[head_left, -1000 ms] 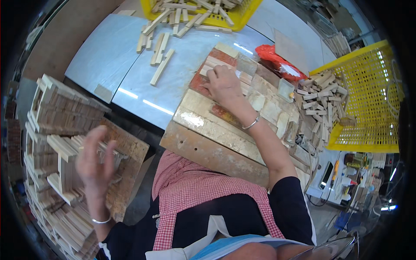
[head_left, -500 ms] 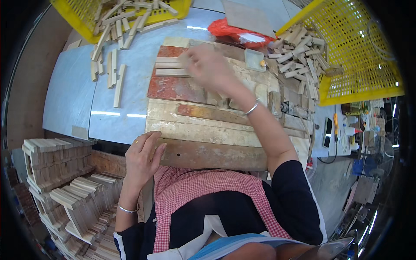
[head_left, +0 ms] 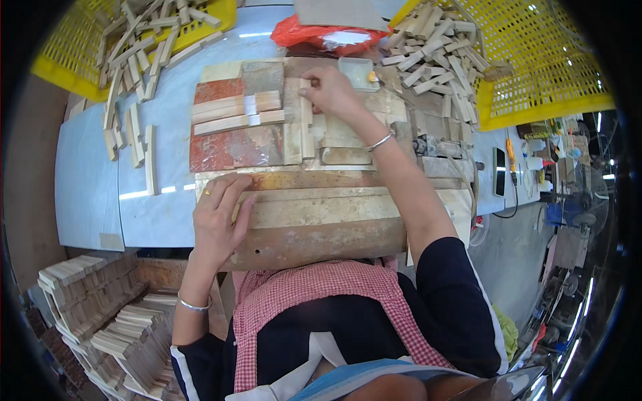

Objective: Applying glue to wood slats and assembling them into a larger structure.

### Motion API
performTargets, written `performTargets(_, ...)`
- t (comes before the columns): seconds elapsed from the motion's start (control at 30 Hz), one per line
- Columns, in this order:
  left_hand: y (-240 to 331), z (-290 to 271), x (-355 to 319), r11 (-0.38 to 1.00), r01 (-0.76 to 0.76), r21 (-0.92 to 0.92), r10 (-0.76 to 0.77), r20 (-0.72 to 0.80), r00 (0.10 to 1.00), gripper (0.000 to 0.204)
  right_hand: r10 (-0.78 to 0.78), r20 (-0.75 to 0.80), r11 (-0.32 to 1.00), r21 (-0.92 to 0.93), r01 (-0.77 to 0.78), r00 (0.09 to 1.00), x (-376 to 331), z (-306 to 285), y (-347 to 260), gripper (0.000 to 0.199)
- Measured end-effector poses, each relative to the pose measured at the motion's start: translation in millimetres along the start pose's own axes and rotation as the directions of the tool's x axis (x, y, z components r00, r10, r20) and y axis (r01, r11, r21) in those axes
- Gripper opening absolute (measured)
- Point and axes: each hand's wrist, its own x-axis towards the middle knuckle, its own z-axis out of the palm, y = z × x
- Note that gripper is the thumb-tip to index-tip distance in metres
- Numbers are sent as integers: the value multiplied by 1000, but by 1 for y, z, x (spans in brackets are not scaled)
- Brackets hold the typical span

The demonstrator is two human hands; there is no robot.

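Note:
My right hand (head_left: 331,92) is at the far part of the worn wooden work board (head_left: 321,210), thumb and fingers pinched at the far end of a narrow pale wooden strip (head_left: 307,134), which points toward me. The fingers partly cover that end. To its left, two wooden sticks (head_left: 267,119) lie side by side across a red, worn plate (head_left: 207,150), each with a pale band near its middle. My left hand (head_left: 221,210) rests near the board's left front, fingers bent with thumb apart, holding nothing.
Yellow baskets (head_left: 77,57) (head_left: 548,87) with piles of wooden sticks (head_left: 435,50) stand at far left and right. Loose sticks (head_left: 150,160) lie on the blue-grey table (head_left: 87,194). A red plastic bag (head_left: 287,33) and clear box (head_left: 354,72) sit behind; stacked wood pieces (head_left: 93,281) stand lower left.
My right hand has gone from a blur above the sticks to the narrow strip on their right. The whole view has shifted; my left hand stays near the board's left front.

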Motion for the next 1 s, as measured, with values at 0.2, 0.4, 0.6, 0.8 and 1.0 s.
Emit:
performTargets(0.2,11,42,58,972,-215,90,221,-56,974,25,-172,-149,960,-248,131,974,-22,17,-4,33)
performTargets(0.4,13,94,77,909,-313,274,325,2,946,30,-203,-179,974,-134,180,963,-21,13,15,33)
performTargets(0.6,20,91,77,902,-302,308,312,16,950,29,-181,-363,981,-126,144,914,-27,-125,57,27)
performTargets(0.8,18,93,78,911,-280,302,282,39,959,31,-40,-604,760,-536,-369,796,-36,-259,176,31)
performTargets(1.0,20,93,78,931,-222,291,215,55,975,33,-83,-603,561,-687,-463,794,-28,-273,223,38)
